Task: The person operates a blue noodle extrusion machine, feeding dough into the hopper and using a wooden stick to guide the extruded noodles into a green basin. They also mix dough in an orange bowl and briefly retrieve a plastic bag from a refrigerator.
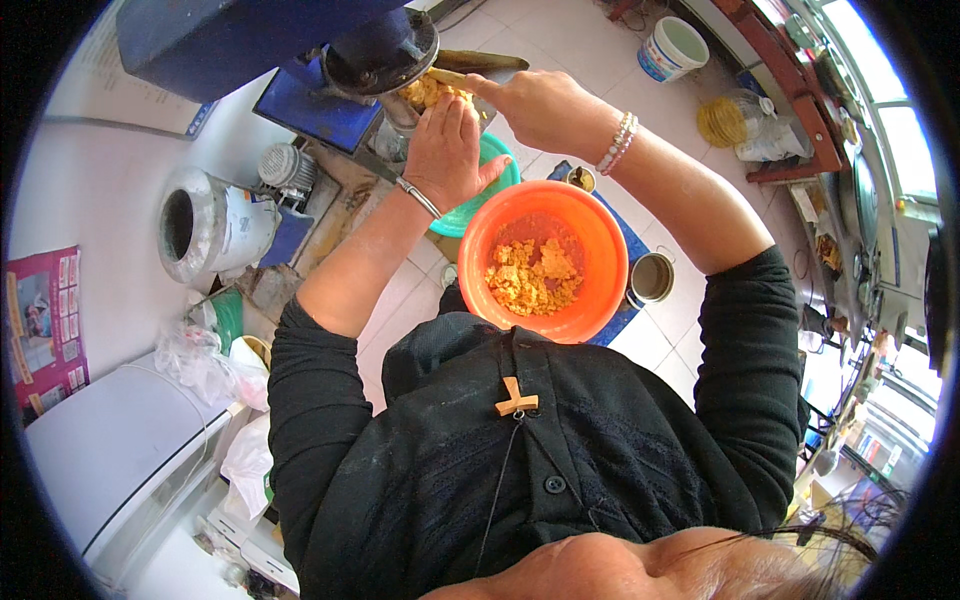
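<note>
My left hand [448, 154] lies palm down with its fingertips on crumbly yellow dough [426, 91] at the mouth of a dark metal machine [382, 52]. Its thumb sticks out to the right. From the right, my right hand [544, 109] grips a short wooden stick [448, 77], index finger laid along it and its tip at the dough. Below my hands stands an orange plastic tub [541, 330] with more yellow crumbs and lumps [532, 277] inside. A teal basin [480, 202] sits under the machine's mouth, partly hidden by my left hand and the tub.
Right of the tub are a metal pot [651, 277] and a small tin [581, 178]. A blue machine housing [225, 45] overhangs the upper left. An electric motor [287, 166] and a metal drum [217, 225] stand left. A white bucket [673, 49] stands on the tiled floor.
</note>
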